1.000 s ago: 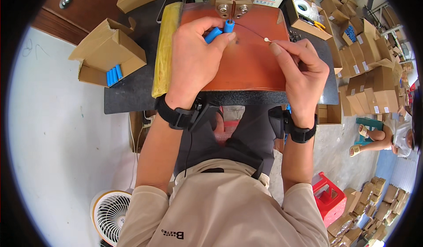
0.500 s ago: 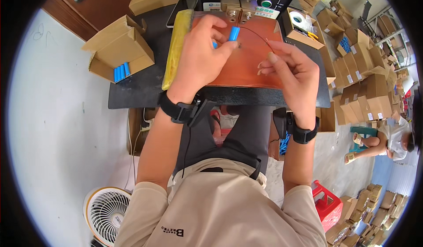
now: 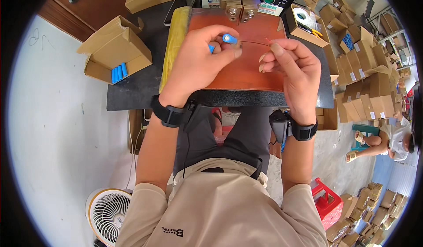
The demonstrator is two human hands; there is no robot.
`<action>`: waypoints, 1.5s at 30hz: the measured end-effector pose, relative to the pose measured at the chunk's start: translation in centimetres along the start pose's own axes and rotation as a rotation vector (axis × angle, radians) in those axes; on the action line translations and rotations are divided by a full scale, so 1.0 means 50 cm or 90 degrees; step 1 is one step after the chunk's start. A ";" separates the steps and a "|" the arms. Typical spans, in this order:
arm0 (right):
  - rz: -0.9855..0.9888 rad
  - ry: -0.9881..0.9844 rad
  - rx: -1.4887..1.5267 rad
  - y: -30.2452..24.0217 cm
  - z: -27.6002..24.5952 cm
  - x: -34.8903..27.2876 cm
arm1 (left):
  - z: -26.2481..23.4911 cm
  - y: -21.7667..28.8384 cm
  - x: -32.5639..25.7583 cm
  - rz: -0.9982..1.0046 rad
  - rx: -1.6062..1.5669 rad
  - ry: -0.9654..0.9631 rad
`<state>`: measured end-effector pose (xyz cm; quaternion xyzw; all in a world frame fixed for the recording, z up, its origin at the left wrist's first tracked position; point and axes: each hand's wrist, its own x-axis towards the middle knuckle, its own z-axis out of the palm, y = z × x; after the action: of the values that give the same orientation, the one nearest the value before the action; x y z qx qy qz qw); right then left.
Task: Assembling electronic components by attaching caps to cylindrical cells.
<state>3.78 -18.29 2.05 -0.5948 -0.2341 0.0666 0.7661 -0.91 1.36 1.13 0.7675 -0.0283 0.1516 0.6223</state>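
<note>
The blue cell [image 3: 228,38] sits pinched in the left hand [image 3: 198,57], over the far half of the brown work pad [image 3: 246,70]. Against the earlier frames, both hands have drawn together: the right hand [image 3: 291,66], formerly well apart to the right, now lies near the left, and the thin wire [image 3: 253,42] between them spans a shorter gap. The cell is a short blue cylinder, its round end facing up with a pale centre. A second blue piece shows just left of it under the fingers. The left fingers are closed around the cell; the right thumb and forefinger are closed on the wire's right end. Beyond the pad stands a machine [image 3: 240,2]. On the left an open carton [image 3: 116,55] holds more blue cells [image 3: 119,72].
</note>
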 end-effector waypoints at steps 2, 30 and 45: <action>0.050 -0.015 0.035 0.005 0.009 0.007 | 0.012 -0.007 0.009 0.011 0.041 0.023; 0.060 0.057 -0.037 0.057 0.060 0.066 | 0.051 -0.008 0.033 0.075 0.210 0.164; 0.037 0.057 -0.037 0.029 0.032 0.031 | 0.050 -0.023 0.010 0.130 0.223 0.208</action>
<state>4.68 -15.88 1.40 -0.6256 -0.1845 0.0553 0.7560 0.33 -0.73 -0.29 0.8222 0.0215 0.3380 0.4574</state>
